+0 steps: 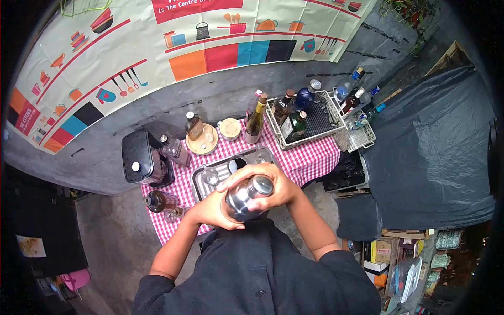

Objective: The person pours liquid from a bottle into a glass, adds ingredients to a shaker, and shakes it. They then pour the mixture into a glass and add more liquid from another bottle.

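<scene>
A shiny silver cocktail shaker (240, 203) is held in front of my chest, tilted with its capped end up and to the right. My left hand (212, 211) wraps round its lower left side. Around the upper right, near the cap, my right hand (277, 184) is closed on it. Below and beyond my hands lies a metal tray (197, 181) on the table, partly hidden by them. A clear glass vessel (210, 176) stands on the tray, along with another glass (263, 154) and a dark round item (238, 164) that I cannot make out.
On the checked tablecloth (310, 160) stand a tall wine bottle (255, 123), a wooden board (202, 144) with a bottle, and a lidded mug (230, 129). A crate (320, 137) with several bottles is at the right. A black container (142, 155) sits left, near a brown bottle (160, 201).
</scene>
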A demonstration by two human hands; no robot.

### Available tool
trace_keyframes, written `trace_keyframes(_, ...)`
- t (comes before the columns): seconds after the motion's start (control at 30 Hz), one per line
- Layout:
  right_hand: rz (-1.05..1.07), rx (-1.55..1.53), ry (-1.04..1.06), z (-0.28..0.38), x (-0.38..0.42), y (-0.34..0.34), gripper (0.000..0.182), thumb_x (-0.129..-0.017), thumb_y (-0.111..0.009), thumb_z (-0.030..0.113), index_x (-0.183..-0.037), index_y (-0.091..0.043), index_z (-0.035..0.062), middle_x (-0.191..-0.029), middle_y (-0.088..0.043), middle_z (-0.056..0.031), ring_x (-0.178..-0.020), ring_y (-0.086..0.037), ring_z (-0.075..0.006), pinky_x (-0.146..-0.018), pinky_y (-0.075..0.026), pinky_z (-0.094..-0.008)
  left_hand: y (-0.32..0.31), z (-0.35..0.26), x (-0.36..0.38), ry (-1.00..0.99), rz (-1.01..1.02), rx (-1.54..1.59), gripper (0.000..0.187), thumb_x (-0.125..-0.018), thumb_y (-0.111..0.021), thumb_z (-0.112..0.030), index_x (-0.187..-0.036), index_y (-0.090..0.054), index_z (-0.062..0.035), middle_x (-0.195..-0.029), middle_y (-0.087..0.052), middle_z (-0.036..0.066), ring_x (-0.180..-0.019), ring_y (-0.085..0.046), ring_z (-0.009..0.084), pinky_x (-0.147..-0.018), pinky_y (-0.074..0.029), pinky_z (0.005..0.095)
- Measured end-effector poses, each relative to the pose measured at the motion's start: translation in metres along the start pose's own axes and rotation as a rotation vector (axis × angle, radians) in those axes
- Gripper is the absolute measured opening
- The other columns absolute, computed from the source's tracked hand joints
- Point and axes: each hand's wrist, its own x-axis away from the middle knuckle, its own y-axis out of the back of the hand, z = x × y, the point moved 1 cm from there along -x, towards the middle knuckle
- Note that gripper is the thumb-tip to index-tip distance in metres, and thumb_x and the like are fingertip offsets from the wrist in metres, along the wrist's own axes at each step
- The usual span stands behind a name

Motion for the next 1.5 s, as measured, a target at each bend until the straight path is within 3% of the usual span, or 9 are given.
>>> trace_keyframes(0.27,-0.09,-0.054,0.138,-0.027,-0.005,-0.005,0.026,-0.076,-0.073,0.016,-0.095,-0.068,0.0002,-0.116,-0.068,-0.0201,-0.119,-0.059,-0.035,-0.108,-0.04,-0.0491,-0.005,0.009,0.004,-0.017,-0.246,-0.246,0.081,-0.055,-0.087,-0.017,-0.128,-0.056,-0.0001,-0.128,-0.06,0.014,-0.117,-0.058,0.0243,-0.102,-0.045,0.036)
trace_keyframes(0.47,-0.23,-0.139,0.059,-0.048,-0.002,-0.013,0.047,-0.077,-0.079,0.021,-0.113,-0.057,0.0005,-0.12,-0.064,-0.0216,-0.118,-0.059,-0.0327,-0.102,-0.046,-0.0472,0.001,0.025,0.008,-0.01,-0.407,-0.211,0.083,-0.056,-0.085,-0.013,-0.13,-0.05,-0.0002,-0.124,-0.06,0.012,-0.116,-0.058,0.0221,-0.101,-0.045,0.0354)
trace_keyframes(0.67,-0.395,0.683,0.158,-0.031,0.0,-0.024,0.081,-0.069,-0.088,0.024,-0.131,-0.04,0.0075,-0.131,-0.05,-0.0162,-0.125,-0.048,-0.0274,-0.103,-0.042,-0.0423,-0.001,0.044,0.014,-0.075,-0.577,-0.185,0.084,-0.064,-0.089,-0.024,-0.124,-0.033,-0.0042,-0.118,-0.054,0.016,-0.115,-0.057,0.0285,-0.094,-0.048,0.0391)
trace_keyframes(0.87,-0.863,-0.722,-0.023,-0.112,0.012,-0.031,0.085,-0.08,-0.076,0.012,-0.145,-0.022,0.0185,-0.124,-0.046,-0.0068,-0.116,-0.049,-0.0197,-0.103,-0.044,-0.038,-0.012,-0.024,-0.003,0.249,-0.723,-0.659,0.079,-0.062,-0.09,-0.03,-0.119,-0.044,-0.0002,-0.109,-0.058,0.021,-0.101,-0.064,0.0345,-0.085,-0.052,0.0413)
trace_keyframes(0.97,-0.946,-0.871,-0.073,-0.121,0.017,-0.034,0.084,-0.082,-0.075,0.011,-0.146,-0.021,0.0164,-0.125,-0.045,-0.0073,-0.116,-0.05,-0.0197,-0.101,-0.045,-0.0376,-0.009,-0.015,-0.01,0.206,-0.656,-0.704,0.081,-0.064,-0.09,-0.03,-0.125,-0.046,0.0007,-0.114,-0.058,0.021,-0.107,-0.063,0.0336,-0.09,-0.051,0.0408)
trace_keyframes(1.2,-0.312,0.927,0.168,-0.043,0.009,-0.028,0.068,-0.072,-0.084,0.018,-0.13,-0.048,0.0159,-0.134,-0.047,-0.0161,-0.121,-0.053,-0.0321,-0.099,-0.047,-0.0424,-0.023,0.077,-0.012,-0.036,-0.566,0.184,0.078,-0.072,-0.082,-0.009,-0.138,-0.04,-0.0032,-0.134,-0.052,0.014,-0.122,-0.055,0.0227,-0.101,-0.046,0.0385)
trace_keyframes(1.23,-0.268,0.99,0.201,-0.038,0.006,-0.031,0.068,-0.072,-0.084,0.017,-0.129,-0.047,0.0154,-0.135,-0.046,-0.017,-0.122,-0.052,-0.0331,-0.099,-0.047,-0.0431,-0.017,0.081,-0.013,-0.172,-0.455,-0.278,0.079,-0.073,-0.08,-0.006,-0.139,-0.038,-0.0027,-0.135,-0.052,0.015,-0.12,-0.056,0.0234,-0.101,-0.046,0.0386)
trace_keyframes(1.3,-0.23,1.057,0.235,-0.038,0.006,-0.031,0.068,-0.072,-0.084,0.015,-0.129,-0.046,0.0148,-0.136,-0.045,-0.0179,-0.123,-0.051,-0.0342,-0.099,-0.046,-0.0438,-0.018,0.079,-0.017,-0.134,-0.535,-0.136,0.087,-0.072,-0.083,-0.011,-0.141,-0.031,-0.0018,-0.131,-0.054,0.018,-0.12,-0.057,0.0257,-0.101,-0.047,0.0396)
trace_keyframes(1.5,-0.873,-0.346,0.079,-0.106,0.025,-0.015,0.073,-0.083,-0.071,0.004,-0.14,-0.026,0.0142,-0.127,-0.047,-0.0099,-0.115,-0.054,-0.0218,-0.099,-0.048,-0.0384,-0.016,0.021,-0.007,0.105,-0.632,-0.459,0.088,-0.07,-0.089,-0.024,-0.136,-0.036,0.0004,-0.123,-0.053,0.021,-0.117,-0.055,0.0311,-0.099,-0.046,0.0411)
